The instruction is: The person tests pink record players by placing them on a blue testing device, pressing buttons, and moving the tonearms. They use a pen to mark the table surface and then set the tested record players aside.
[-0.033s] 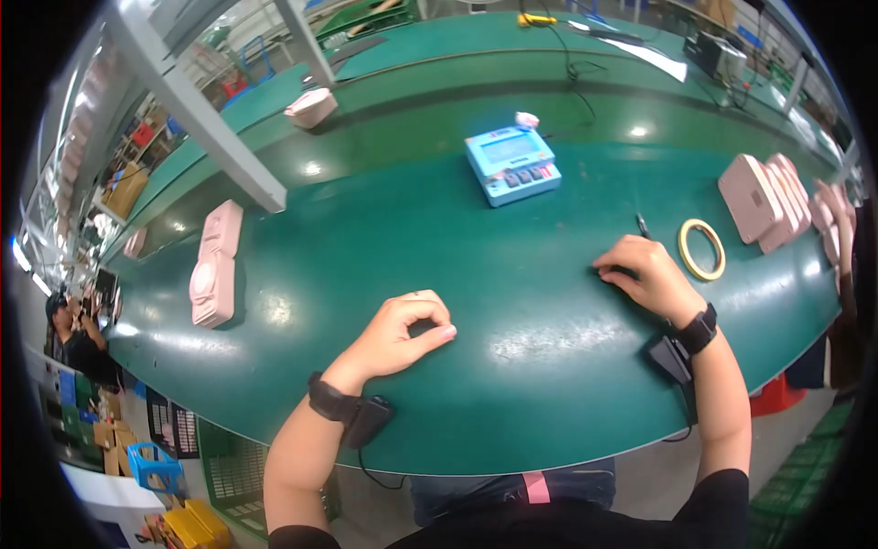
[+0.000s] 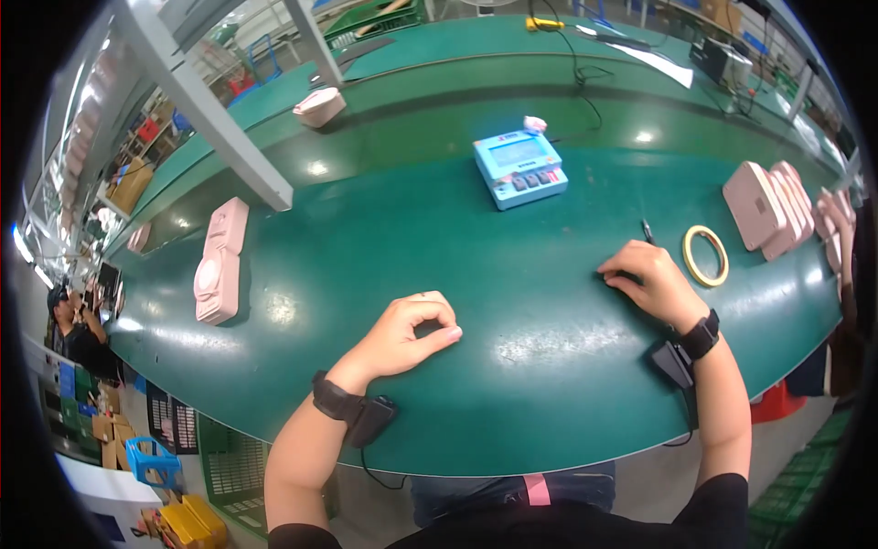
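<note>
While both of your hands rest at the green table (image 2: 402, 238), the dark, pen-like piece (image 2: 647, 231) lies to the right of the blue device (image 2: 519, 169) and nearer to you than it, just past the knuckles of your right hand (image 2: 647, 274); whether the two touch, you cannot tell from here. Beside it, farther right of the blue device, lies the yellow tape ring (image 2: 688, 254), near that hand but apart from it. Your left hand (image 2: 407, 337) is nearer to you than the blue device and to its left, well apart from your right. Each hand is loosely curled, thumb toward the fingers; you cannot tell whether the tips meet.

Against the earlier frame, your whole view sits slightly farther right, while your hands and the things around the blue device match their earlier arrangement.

Counting outward, you have one pen-like piece, one tape ring and one blue device, with one small pink figure (image 2: 535, 124) at its far edge. Far right of the device stands one row of pink panels (image 2: 752, 209), at least three, with a co-worker's hand (image 2: 832, 218) beyond. Far left of it lies one pink two-part case (image 2: 224, 259); beyond and left, one pink box (image 2: 320, 112).
</note>
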`<state>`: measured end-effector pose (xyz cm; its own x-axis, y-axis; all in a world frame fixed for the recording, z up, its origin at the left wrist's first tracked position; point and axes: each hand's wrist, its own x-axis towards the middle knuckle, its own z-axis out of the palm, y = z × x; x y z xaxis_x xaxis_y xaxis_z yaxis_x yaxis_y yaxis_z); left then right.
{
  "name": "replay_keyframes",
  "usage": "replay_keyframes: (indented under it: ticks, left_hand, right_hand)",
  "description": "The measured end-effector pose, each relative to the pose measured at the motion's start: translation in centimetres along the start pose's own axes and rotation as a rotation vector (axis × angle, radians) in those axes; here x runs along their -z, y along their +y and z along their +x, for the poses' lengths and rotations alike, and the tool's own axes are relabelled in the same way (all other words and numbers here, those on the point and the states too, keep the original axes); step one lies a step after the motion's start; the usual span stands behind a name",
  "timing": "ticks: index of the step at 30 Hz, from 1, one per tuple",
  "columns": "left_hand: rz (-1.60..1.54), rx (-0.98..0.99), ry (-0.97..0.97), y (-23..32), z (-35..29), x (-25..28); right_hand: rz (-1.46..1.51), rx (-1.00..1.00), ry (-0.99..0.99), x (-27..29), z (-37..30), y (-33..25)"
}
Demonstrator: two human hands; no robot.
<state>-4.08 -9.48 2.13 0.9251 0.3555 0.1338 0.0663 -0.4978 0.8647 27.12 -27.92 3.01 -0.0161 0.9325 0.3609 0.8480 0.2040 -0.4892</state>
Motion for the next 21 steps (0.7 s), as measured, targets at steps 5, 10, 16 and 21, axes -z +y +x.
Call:
replay_keyframes:
  ticks: [5, 10, 16, 21]
  left_hand:
    - [-0.021, -0.008, -0.015, -0.3, -0.5, 0.2]
    - [-0.011, 0.002, -0.020, -0.5, -0.3, 0.3]
    - [-0.063, 0.043, -0.016, -0.3, -0.5, -0.1]
    - [0.002, 0.005, -0.027, -0.3, -0.3, 0.4]
  right_hand:
    - [-0.015, -0.042, -0.066, -0.2, 0.5, -1.1]
    - [-0.073, -0.002, -0.049, -0.3, 0.8, -1.6]
    - [0.058, -0.113, 0.052, -0.9, 0.3, -0.9]
    - [0.142, -0.169, 0.080, -0.7, 0.5, -0.8]
